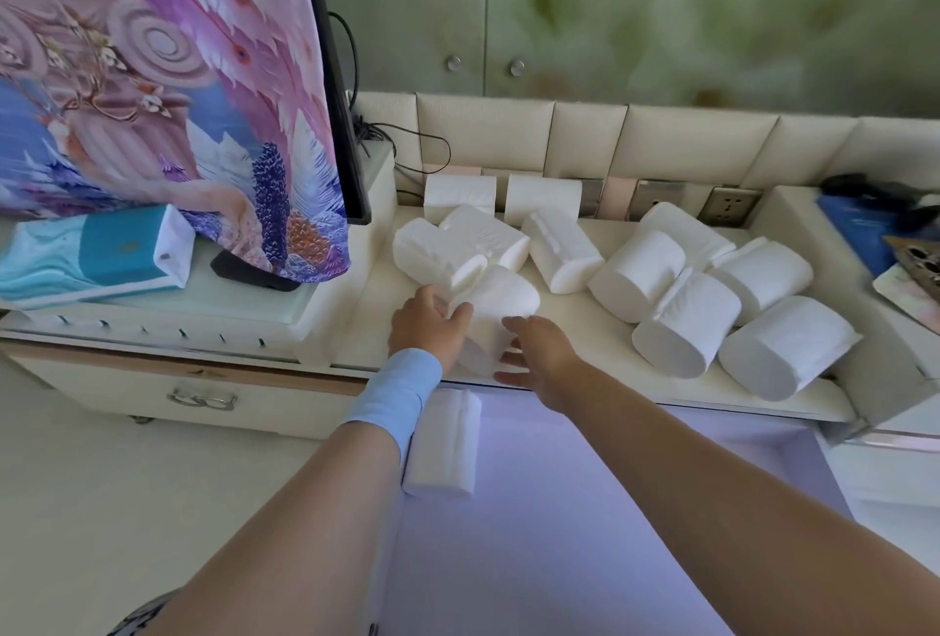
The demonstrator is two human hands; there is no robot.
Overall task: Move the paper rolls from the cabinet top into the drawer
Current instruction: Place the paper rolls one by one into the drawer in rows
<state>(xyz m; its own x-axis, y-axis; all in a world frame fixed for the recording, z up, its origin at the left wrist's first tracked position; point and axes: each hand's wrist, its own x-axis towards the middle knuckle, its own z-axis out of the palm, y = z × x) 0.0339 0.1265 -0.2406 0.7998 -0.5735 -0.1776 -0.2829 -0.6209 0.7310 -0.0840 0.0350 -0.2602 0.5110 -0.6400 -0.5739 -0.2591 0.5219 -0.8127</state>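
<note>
No brand or writing can be read on anything here. At nine o'clock a teal-and-white wrapped tissue pack [96, 256] lies under a purple feather-print cloth [168, 65]. The left hand [430, 322], pale blue band at its wrist, and the right hand [541, 355] press their spread fingers against both sides of one white paper roll [496, 315] at the front edge of the cream cabinet top [585, 330]. More white rolls [681, 299] lie toward two o'clock. One roll [442, 442] already lies in the open lilac-lined drawer [585, 508] at six o'clock.

Home: cabinet [585, 330] w/ wall sockets [728, 206]
</note>
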